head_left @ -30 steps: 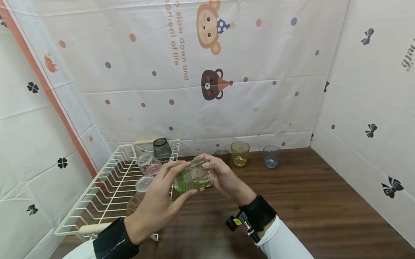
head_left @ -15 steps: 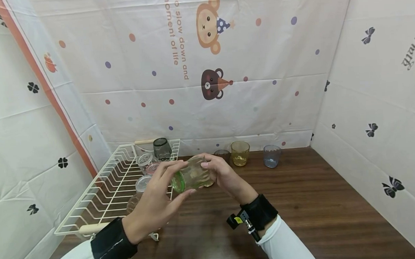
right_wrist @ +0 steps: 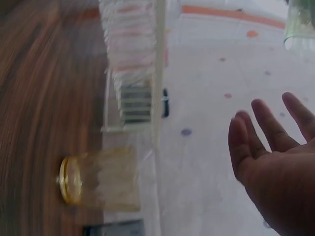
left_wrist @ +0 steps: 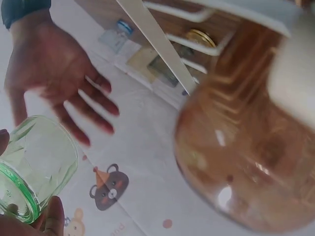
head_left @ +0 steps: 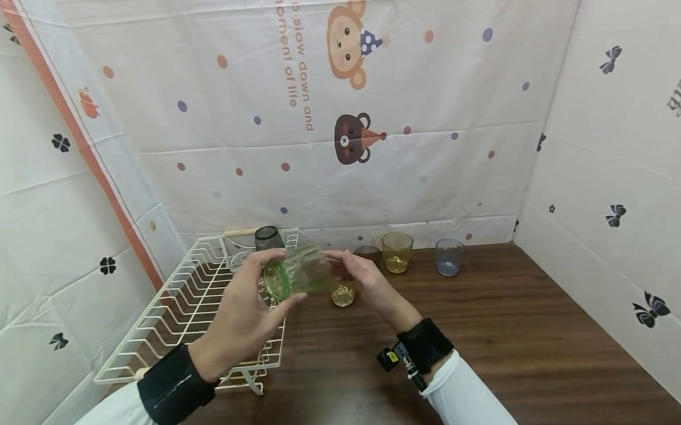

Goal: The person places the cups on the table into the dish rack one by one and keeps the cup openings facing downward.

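My left hand [head_left: 237, 313] grips a pale green glass tumbler [head_left: 305, 270] near its thick base, between thumb and fingers. The tumbler lies tilted on its side in the air, its mouth pointing right. My right hand [head_left: 377, 289] is off the tumbler, to the right of its mouth, fingers extended. The left wrist view shows that right hand [left_wrist: 54, 64] spread and bare, apart from the tumbler [left_wrist: 44, 157]. A yellow glass [head_left: 343, 294] stands on the table below, partly hidden by the right hand.
A white wire dish rack [head_left: 192, 305] stands at left, with a dark grey glass [head_left: 268, 238] at its far end. A pinkish-brown glass [left_wrist: 246, 147] looms close in the left wrist view. Along the back stand a dark glass [head_left: 368, 254], another yellow glass [head_left: 397, 254] and a blue glass [head_left: 449, 259].
Both hands were on the green tumbler; the right hand has let go. The left hand has drawn the tumbler slightly left and up, uncovering the yellow glass behind it.
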Available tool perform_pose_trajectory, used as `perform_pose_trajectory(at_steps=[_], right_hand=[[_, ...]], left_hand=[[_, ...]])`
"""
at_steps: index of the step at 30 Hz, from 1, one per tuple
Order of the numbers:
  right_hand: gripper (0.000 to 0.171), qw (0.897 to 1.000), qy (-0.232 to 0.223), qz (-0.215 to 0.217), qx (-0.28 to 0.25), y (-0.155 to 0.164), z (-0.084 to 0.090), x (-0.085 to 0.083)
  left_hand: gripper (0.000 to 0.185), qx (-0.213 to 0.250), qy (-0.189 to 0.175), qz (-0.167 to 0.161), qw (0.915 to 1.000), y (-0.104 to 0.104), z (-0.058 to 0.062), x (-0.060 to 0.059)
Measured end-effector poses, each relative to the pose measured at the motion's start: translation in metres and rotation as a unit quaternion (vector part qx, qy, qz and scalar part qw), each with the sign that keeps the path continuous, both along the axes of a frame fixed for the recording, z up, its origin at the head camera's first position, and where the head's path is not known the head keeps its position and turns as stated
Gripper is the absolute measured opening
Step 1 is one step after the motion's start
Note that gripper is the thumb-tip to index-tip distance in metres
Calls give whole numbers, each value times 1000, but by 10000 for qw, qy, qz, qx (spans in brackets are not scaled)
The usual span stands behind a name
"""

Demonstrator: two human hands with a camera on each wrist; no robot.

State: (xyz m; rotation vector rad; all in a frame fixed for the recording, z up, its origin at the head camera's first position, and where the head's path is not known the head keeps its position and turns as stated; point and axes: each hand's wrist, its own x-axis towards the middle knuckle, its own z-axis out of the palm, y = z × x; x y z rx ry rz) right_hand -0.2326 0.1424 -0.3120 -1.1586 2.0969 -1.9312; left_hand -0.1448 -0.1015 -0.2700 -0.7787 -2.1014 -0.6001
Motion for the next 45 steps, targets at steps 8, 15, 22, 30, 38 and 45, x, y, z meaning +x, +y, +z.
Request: perform_pose_trajectory(at_steps=[8,15,22,30,38,45], right_hand=[[60,9509,622,-1541,2611,2,-25,-15],[73,8944,781,-1824,4009,0,-47,-21],[72,8863,802,-1879,4155,1,-49,-20],[70,8827,619,-1957,4227,3,-51,-21],[73,8861,692,-1836,4200,-3,-53,-19],[74,8833,744,-1859,4240,-9,-51,-18]], left_hand=[[73,-90,3,254,9996,-18,14,-17],[72,-58,-261,475,9985,-39,21,-38],[73,76,-512,809,9954,-68,29,-67],[68,150,-896,1361,9865,-108,20,-111],[65,-385,-1929,2035,9591,-135,9,-154],[59,-1107,-2591,2432,9282,-152,-3,-182]])
